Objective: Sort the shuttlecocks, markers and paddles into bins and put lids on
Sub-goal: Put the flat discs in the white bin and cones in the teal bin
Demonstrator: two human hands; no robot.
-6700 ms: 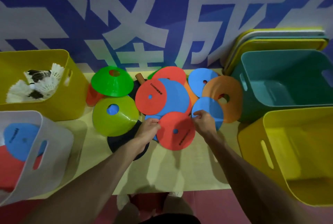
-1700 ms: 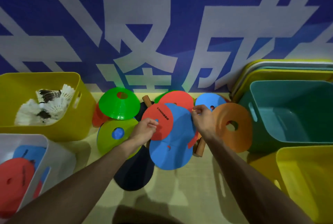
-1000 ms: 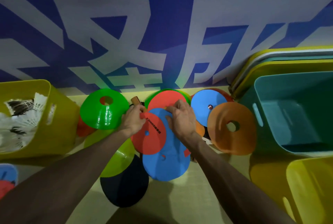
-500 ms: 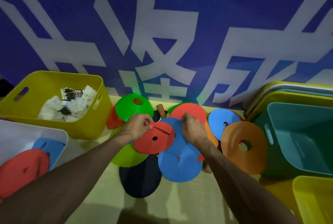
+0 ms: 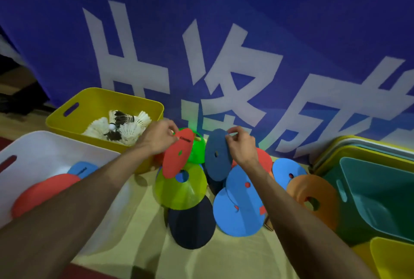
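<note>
At the left edge of the worktop [image 5: 139, 222] we see a white bin [image 5: 44, 142]. A flat red marker [image 5: 42, 189] and a flat blue marker [image 5: 83, 169] lie inside it. Behind it, at the back left corner, sits a yellow bin [image 5: 100, 99] with white shuttlecocks [image 5: 121, 126] in it.

The left grip [image 5: 156, 137] is up in the air, just right of that yellow bin. Its fingers pinch the top edge of a red disc [image 5: 178, 155], which hangs tilted over the pile. Behind the disc is a green cone [image 5: 198, 151]. Under it lies a lime cone [image 5: 181, 191] with a hole in the middle. A dark round paddle [image 5: 190, 227] pokes out from under the lime cone, toward the front edge.

The right grip [image 5: 240, 146] pinches the top edge of a dark blue disc [image 5: 216, 157] and holds it up on its side. It is near the red disc but apart from it. Below that wrist, two light blue discs [image 5: 242, 207] lie one over the other in the middle of the worktop. Farther right we see one more blue disc [image 5: 289, 171] and then an orange cone [image 5: 313, 198], right by a teal bin [image 5: 380, 200] at the right edge. Behind the teal bin stands a stack of lids [image 5: 336, 146] on edge. At the front right corner we see part of a second yellow bin [image 5: 394, 256].
</note>
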